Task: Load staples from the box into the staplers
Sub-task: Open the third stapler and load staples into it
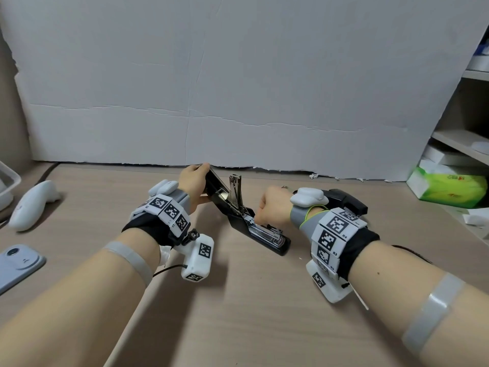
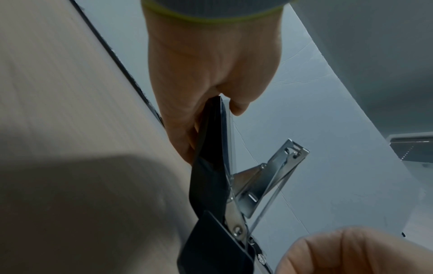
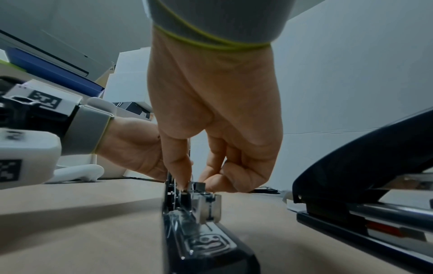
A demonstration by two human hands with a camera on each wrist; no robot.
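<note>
A black stapler (image 1: 267,238) lies open on the wooden desk (image 1: 238,313). Its lid (image 1: 214,184) is swung back and up, and its metal pusher arm (image 1: 235,189) stands upright. My left hand (image 1: 195,181) grips the top end of the lid (image 2: 212,133), fingers curled round its edge. My right hand (image 1: 268,209) reaches down to the staple channel, where thumb and forefinger (image 3: 181,172) pinch a small metal piece (image 3: 199,185). Whether it is a strip of staples I cannot tell. A second black stapler (image 1: 346,201) lies behind my right wrist, also at the right (image 3: 365,166). No staple box shows.
A grey cardboard sheet (image 1: 238,75) stands along the desk's back edge. On the left lie a white handheld device (image 1: 31,205), a phone (image 1: 18,263) and a white tray's corner (image 1: 9,181). A green tissue pack (image 1: 447,186) and shelves (image 1: 463,144) are on the right.
</note>
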